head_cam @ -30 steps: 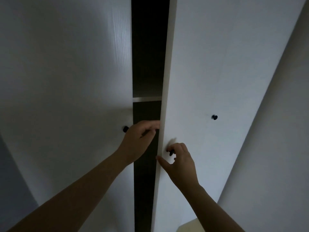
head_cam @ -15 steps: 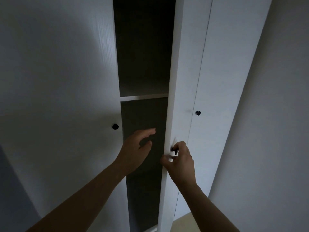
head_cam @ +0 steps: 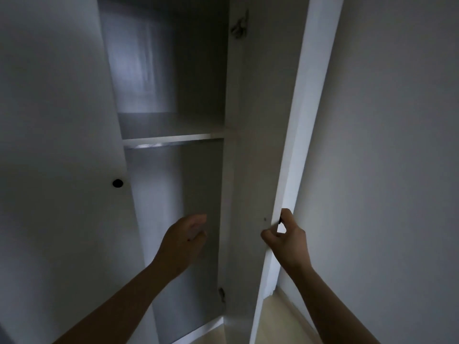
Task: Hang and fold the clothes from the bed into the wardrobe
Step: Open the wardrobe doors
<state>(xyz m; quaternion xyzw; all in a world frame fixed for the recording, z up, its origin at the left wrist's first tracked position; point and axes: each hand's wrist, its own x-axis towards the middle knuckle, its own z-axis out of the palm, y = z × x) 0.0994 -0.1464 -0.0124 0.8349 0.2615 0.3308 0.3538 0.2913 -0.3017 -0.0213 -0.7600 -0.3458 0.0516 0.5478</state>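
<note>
1. Grey wall fills the dim space to the right of a tall white wooden wardrobe door, which is swung wide open. A bit of light wooden floor shows by the bottom end of that door.
2. The tall white wardrobe stands just left of the open door, and its dark inside can be seen.
3. A flat white shelf goes across the inside, left of the open door, and reaches the side where the door hangs.
4. A shiny strip sits right under the shelf, but it is too blurry to say what it is.
5. Two small metal hinges sit on the inner side of the open door, one up high and one down low.
6. A second white door is closed, on the far side of the gap from the open door. A small round black button handle sits near its edge.
7. The right hand grasps the open door at its outer edge. Its fingers curl round a small black knob on the far face, and the thumb lies on the near side.
8. The left hand hangs in front of the gap, left of the open door and not touching it. Its fingers are loosely bent and it holds nothing.
9. Both arms are bare.
</note>
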